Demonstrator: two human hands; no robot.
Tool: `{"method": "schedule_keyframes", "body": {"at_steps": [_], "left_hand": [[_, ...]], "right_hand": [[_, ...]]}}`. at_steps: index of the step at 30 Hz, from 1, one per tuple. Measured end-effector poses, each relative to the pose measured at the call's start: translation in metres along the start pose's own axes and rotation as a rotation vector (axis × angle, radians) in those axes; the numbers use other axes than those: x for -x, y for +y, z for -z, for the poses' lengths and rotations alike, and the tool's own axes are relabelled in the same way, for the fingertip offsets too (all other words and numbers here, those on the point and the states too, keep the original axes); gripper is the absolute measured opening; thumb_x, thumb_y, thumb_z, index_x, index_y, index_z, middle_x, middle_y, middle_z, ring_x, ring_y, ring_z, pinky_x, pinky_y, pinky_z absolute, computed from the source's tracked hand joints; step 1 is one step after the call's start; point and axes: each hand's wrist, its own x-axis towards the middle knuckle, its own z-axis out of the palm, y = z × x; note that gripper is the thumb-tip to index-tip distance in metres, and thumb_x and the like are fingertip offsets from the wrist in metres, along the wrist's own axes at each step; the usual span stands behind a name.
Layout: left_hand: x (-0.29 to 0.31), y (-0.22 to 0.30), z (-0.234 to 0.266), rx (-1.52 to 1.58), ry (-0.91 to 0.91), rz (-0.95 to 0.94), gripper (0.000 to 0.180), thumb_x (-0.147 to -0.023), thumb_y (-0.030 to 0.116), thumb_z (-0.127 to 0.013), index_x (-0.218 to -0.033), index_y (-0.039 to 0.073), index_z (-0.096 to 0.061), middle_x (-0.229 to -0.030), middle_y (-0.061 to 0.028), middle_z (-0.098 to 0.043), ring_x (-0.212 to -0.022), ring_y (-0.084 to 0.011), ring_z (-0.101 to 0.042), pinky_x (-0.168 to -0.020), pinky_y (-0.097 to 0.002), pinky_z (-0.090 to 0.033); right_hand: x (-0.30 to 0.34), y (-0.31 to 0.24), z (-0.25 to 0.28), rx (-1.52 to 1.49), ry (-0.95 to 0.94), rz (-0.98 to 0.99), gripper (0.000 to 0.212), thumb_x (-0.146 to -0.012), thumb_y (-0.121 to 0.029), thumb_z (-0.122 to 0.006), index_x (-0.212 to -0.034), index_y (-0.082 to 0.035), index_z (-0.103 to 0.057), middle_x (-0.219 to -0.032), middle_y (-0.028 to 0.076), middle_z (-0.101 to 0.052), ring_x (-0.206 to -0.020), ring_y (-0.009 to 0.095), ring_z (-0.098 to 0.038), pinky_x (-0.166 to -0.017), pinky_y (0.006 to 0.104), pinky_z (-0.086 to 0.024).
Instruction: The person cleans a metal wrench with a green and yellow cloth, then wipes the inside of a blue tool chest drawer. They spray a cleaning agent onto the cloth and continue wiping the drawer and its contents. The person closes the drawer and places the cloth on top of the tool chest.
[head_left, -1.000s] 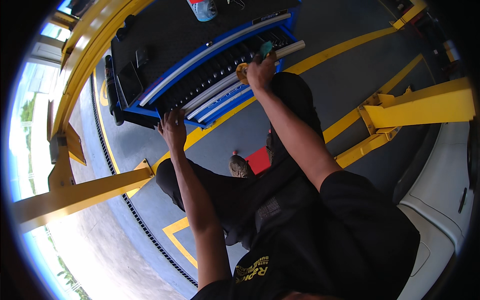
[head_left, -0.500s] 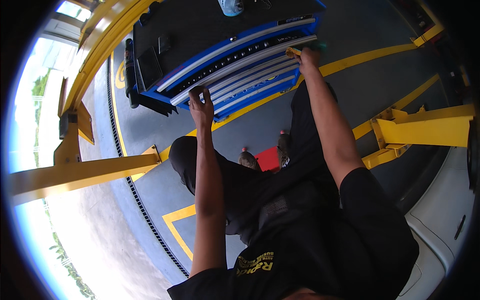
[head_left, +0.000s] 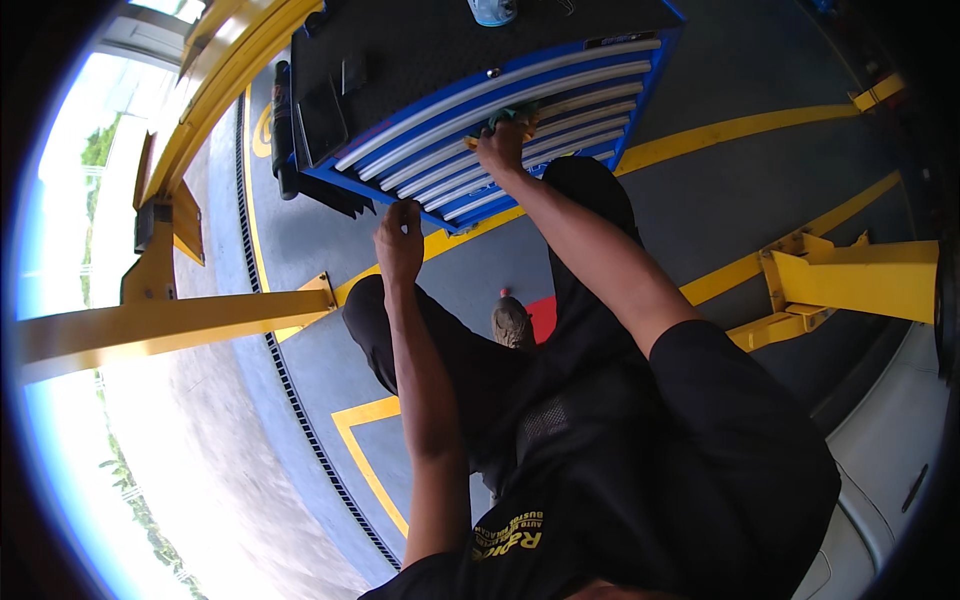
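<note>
A blue tool chest (head_left: 633, 85) with silver drawer handles and a black top stands in front of me, its drawers all pushed in. My right hand (head_left: 503, 145) is closed round a yellow and green cloth (head_left: 528, 117) and holds it against the handles at mid-width. Just off the chest's lower left corner is my left hand (head_left: 400, 245), fingers curled toward the thumb, with a small gap showing between them and nothing visible inside.
On the chest top lie a dark flat tablet-like thing (head_left: 321, 120) and a clear bluish container (head_left: 493, 10). Yellow lift arms reach in at left (head_left: 180, 325) and right (head_left: 860, 280). A pale car (head_left: 885, 440) is at lower right. My knees flank the chest's front.
The upper drawer, open before with small tools showing, is now closed. My right hand has moved left with the cloth along the drawer fronts. My left hand has come away from the handle.
</note>
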Motion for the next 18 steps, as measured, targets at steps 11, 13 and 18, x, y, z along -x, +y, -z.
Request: {"method": "schedule_keyframes", "body": {"at_steps": [11, 13, 18], "left_hand": [[0.010, -0.020, -0.018, 0.082, -0.147, 0.028, 0.018, -0.107, 0.016, -0.069, -0.115, 0.001, -0.076, -0.111, -0.0199, -0.082, -0.101, -0.0383, -0.080, -0.088, -0.0448, -0.062], [0.011, -0.030, -0.019, 0.095, -0.156, 0.012, 0.018, -0.107, 0.016, -0.068, -0.114, 0.001, -0.077, -0.110, -0.0202, -0.082, -0.100, -0.0389, -0.080, -0.088, -0.0459, -0.062], [0.015, -0.023, 0.006, 0.043, -0.149, 0.102, 0.022, -0.106, 0.019, -0.068, -0.113, 0.001, -0.078, -0.108, -0.0217, -0.081, -0.099, -0.0399, -0.080, -0.087, -0.0468, -0.061]], "right_hand": [[-0.086, 0.091, 0.095, 0.229, 0.282, -0.206, 0.041, -0.098, -0.017, -0.061, -0.131, 0.008, -0.065, -0.135, 0.034, -0.065, -0.120, 0.051, -0.067, -0.106, 0.0584, -0.052], [-0.125, 0.110, 0.146, -0.093, 0.733, -0.310, 0.020, -0.093, -0.004, -0.069, -0.106, 0.011, -0.071, -0.109, 0.030, -0.075, -0.100, 0.044, -0.075, -0.083, 0.0531, -0.060], [-0.090, 0.035, 0.157, -0.606, 0.386, -0.547, 0.071, -0.100, 0.008, -0.062, -0.160, 0.002, -0.025, -0.147, 0.028, -0.056, -0.113, 0.039, -0.074, -0.087, 0.0495, -0.068]]}}
